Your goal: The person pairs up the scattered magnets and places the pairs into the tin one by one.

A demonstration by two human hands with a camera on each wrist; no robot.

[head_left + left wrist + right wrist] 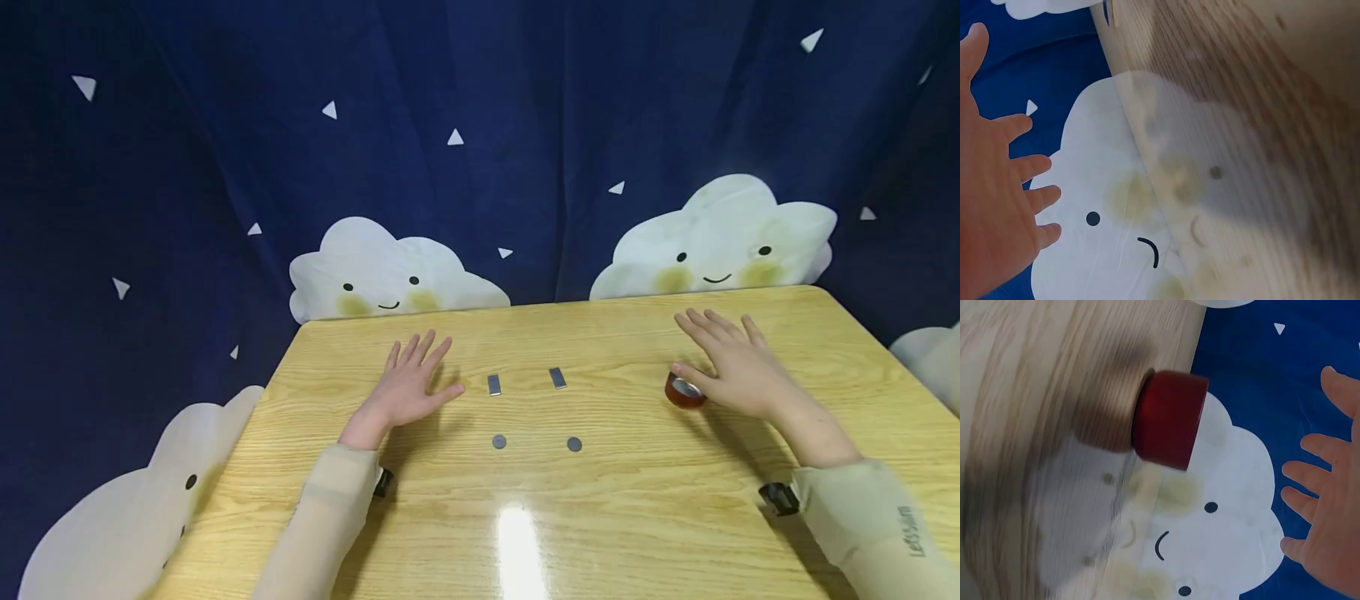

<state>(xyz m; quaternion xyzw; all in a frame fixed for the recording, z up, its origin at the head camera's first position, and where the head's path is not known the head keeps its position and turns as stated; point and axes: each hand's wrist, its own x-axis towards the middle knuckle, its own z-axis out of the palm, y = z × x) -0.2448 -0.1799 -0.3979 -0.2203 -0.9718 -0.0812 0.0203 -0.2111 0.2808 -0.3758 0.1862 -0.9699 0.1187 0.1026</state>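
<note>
My left hand (405, 387) hovers over the left of the table, its fingers straight and spread, holding nothing. On the right, my right hand (742, 371) is held in the air likewise, fingers apart. Its thumb overlaps a small red round cup (684, 393) with a silvery inside in the head view; in the right wrist view this red cup (1171, 419) stands on the table, apart from the fingers. Between the hands lie two small grey metallic rectangles, a left one (493, 385) and a right one (557, 377). Nearer me are two grey discs, a left one (499, 442) and a right one (574, 444).
A light wood table (435, 533) fills the lower view, with a bright glare spot near its front. Behind and beside it hangs a dark blue curtain (510, 100) with white triangles and smiling clouds. Each wrist carries a small black camera.
</note>
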